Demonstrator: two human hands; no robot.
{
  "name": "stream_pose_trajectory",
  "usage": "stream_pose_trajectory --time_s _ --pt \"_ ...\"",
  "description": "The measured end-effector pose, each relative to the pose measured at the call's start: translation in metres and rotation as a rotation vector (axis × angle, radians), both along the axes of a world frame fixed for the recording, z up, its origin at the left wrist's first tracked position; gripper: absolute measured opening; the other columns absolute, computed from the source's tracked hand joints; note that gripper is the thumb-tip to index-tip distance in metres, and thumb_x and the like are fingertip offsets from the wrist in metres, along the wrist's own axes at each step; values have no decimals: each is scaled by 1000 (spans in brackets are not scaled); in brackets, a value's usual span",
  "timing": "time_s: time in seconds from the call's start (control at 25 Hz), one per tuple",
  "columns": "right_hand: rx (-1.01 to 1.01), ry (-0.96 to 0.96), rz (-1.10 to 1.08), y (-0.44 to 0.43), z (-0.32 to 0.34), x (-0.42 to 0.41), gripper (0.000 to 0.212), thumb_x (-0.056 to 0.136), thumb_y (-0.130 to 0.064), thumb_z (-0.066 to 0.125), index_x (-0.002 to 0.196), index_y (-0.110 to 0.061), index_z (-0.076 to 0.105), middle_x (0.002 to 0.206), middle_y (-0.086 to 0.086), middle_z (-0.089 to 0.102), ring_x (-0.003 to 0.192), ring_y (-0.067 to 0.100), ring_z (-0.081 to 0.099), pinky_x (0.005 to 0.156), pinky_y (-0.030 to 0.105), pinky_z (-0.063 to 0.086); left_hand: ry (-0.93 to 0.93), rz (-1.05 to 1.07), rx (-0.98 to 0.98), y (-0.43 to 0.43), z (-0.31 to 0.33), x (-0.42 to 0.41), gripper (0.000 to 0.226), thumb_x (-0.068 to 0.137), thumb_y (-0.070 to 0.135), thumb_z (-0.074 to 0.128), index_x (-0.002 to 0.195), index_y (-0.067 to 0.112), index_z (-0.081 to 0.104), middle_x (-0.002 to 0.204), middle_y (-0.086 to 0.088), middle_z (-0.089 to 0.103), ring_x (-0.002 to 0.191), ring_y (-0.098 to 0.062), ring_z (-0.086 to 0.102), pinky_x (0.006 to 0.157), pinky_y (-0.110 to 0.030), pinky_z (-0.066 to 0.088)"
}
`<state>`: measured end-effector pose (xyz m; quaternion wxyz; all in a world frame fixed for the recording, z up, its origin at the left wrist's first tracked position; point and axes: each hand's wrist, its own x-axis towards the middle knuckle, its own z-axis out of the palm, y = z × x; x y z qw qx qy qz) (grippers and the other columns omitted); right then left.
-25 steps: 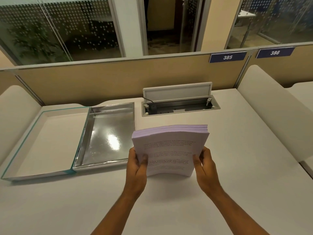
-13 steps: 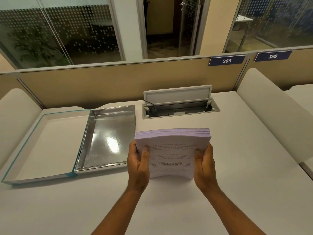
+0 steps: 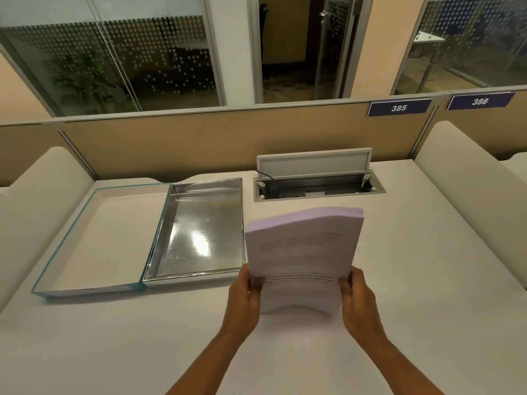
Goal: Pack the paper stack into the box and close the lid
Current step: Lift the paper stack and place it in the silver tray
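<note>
A thick stack of printed paper (image 3: 302, 252) stands on its lower edge above the desk, tilted back, slightly blurred. My left hand (image 3: 246, 295) grips its lower left side and my right hand (image 3: 356, 295) grips its lower right side. To the left lies the box (image 3: 199, 238), open, with a shiny silver inside and nothing in it. Its lid (image 3: 94, 240), white inside with a teal rim, lies flat against the box's left side.
An open cable hatch (image 3: 316, 185) with a raised grey flap is set in the desk behind the stack. Cream padded dividers stand at the left (image 3: 37, 201) and right (image 3: 467, 195). A tan partition (image 3: 228, 138) runs along the back.
The stack has been lifted and stood taller, its top edge higher. Both hands have slid down to its lower sides.
</note>
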<state>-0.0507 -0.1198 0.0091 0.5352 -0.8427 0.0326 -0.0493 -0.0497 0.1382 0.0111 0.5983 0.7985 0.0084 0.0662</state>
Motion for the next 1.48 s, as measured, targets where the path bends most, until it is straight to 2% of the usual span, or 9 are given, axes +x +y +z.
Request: stream_pose_trajectory --time_s 0.12,0.28,0.52,0.72,0.8,0.96,1.2,1.36,1.48 --pt "-36 100 46 1 9 7 20 110 -38 42 113 -56 49 111 -22 71 99 -2 69 75 31 60 56 -5 -5 14 12 2 31 108 10 56 128 33 65 117 27 75 108 -2 74 85 -17 61" --pt "-53 201 143 21 17 26 14 108 -31 49 115 -35 61 107 -14 75 90 4 73 79 42 63 232 76 -88 45 31 2 25 108 18 57 119 29 75 111 11 83 100 -14 81 84 -37 69" --pt "31 349 214 92 37 69 21 108 -36 49 106 -24 66 105 -3 78 87 15 76 77 43 63 491 211 -193 114 53 28 24 106 16 57 110 20 80 105 1 87 91 -25 84 85 -52 69" --pt "-53 397 306 172 44 125 30 109 -36 45 105 -12 62 109 5 75 96 29 75 89 57 63 541 278 -84 182 55 76 24 106 12 55 117 10 77 110 -7 83 93 -29 82 83 -48 68" --pt "-68 427 298 202 44 149 32 109 -35 44 107 -9 62 111 8 73 97 29 74 92 56 63 553 294 -56 207 52 102 25 106 11 55 119 9 77 110 -9 82 92 -30 81 82 -47 68" --pt "-111 474 258 245 34 193 30 110 -29 43 108 -6 63 115 13 72 102 33 72 95 56 61 579 318 27 239 38 148 30 105 7 53 128 4 73 107 -10 77 82 -22 75 60 -29 58" --pt "-176 580 228 277 16 235 37 110 -28 44 135 -4 58 132 15 67 111 33 69 96 47 60 639 317 79 259 4 190 31 105 9 53 132 4 67 112 -9 73 79 -16 68 56 -25 53" --pt "-267 570 218 281 14 239 33 109 -23 45 136 -8 56 131 14 68 107 33 70 94 47 62 650 283 84 258 -14 196 36 104 10 53 137 3 66 125 -15 75 95 -28 74 76 -37 64" --pt "-329 487 335 283 21 225 40 108 -25 50 146 -18 42 142 9 61 118 34 68 77 35 60 648 300 100 257 -18 198 38 104 11 52 139 3 64 131 -18 73 102 -32 72 87 -42 63"
